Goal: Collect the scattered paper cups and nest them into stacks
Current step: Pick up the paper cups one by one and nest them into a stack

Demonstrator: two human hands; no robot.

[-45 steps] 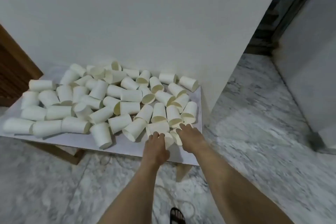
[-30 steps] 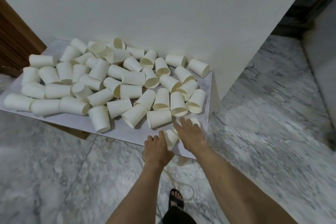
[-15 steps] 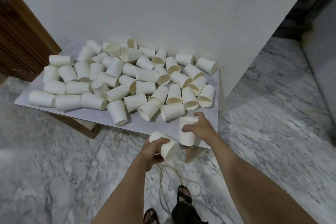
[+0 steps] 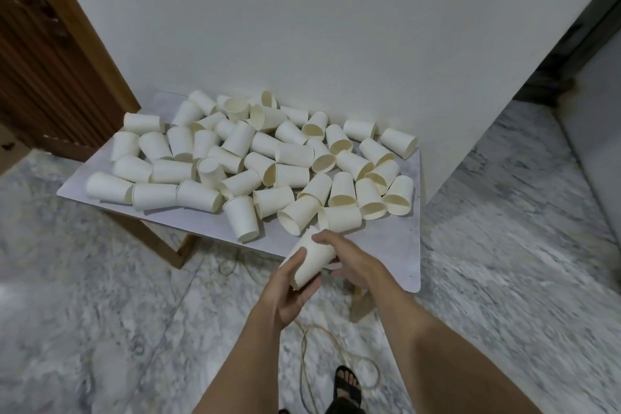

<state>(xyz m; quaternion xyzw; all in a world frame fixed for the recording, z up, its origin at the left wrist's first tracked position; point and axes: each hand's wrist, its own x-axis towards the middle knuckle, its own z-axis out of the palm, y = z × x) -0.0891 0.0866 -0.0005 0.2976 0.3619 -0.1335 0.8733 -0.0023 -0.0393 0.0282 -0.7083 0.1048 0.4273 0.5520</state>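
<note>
I hold the nested cups (image 4: 311, 259) tilted between both hands, over the near edge of the white board (image 4: 396, 245), so one sleeve slides into the other. My left hand (image 4: 287, 289) cups the bottom end with fingers wrapped round it; my right hand (image 4: 346, 257) curls over the upper side, pushing the cups together. The loose cups (image 4: 268, 161) lie mostly on their sides from 10 to 1 o'clock, nearest ones just beyond my fingers for an easy next pick.

Roughly fifty white paper cups (image 4: 292, 155) scattered on one board (image 4: 393, 239), two hands, one sandalled foot (image 4: 347, 386)
</note>
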